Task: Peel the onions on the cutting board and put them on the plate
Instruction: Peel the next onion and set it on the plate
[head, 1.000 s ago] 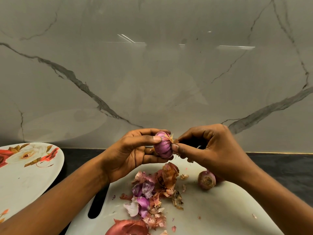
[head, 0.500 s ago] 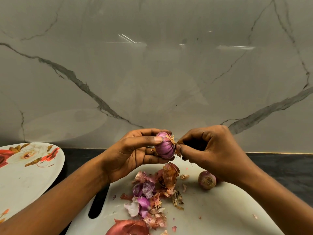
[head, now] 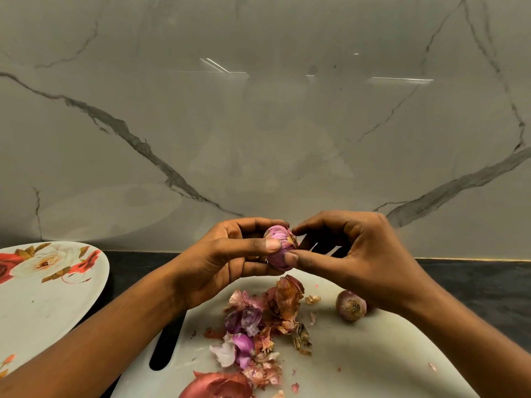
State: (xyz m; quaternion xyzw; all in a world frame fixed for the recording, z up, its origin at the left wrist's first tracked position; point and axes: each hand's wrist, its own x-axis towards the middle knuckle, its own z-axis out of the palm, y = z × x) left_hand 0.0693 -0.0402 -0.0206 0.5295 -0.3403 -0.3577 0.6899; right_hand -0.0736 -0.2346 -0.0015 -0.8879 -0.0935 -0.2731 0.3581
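Observation:
My left hand (head: 230, 254) grips a small purple onion (head: 278, 245) above the white cutting board (head: 373, 363), thumb lying across its front. My right hand (head: 353, 254) pinches the same onion from the right, thumb tip and forefinger on its skin near the dry root end. A second small onion (head: 351, 305), still in its skin, lies on the board under my right wrist. The floral plate (head: 37, 297) sits at the left and holds no onion in its visible part.
A pile of loose purple and brown onion skins (head: 258, 331) covers the board's middle, with a large reddish skin piece (head: 218, 386) at its near edge. The board's handle slot (head: 166, 349) is at its left. A marble wall rises behind the dark counter (head: 474, 285).
My right hand has moved in closer and now pinches the onion's skin with thumb and forefinger. The onion has turned slightly in my left hand.

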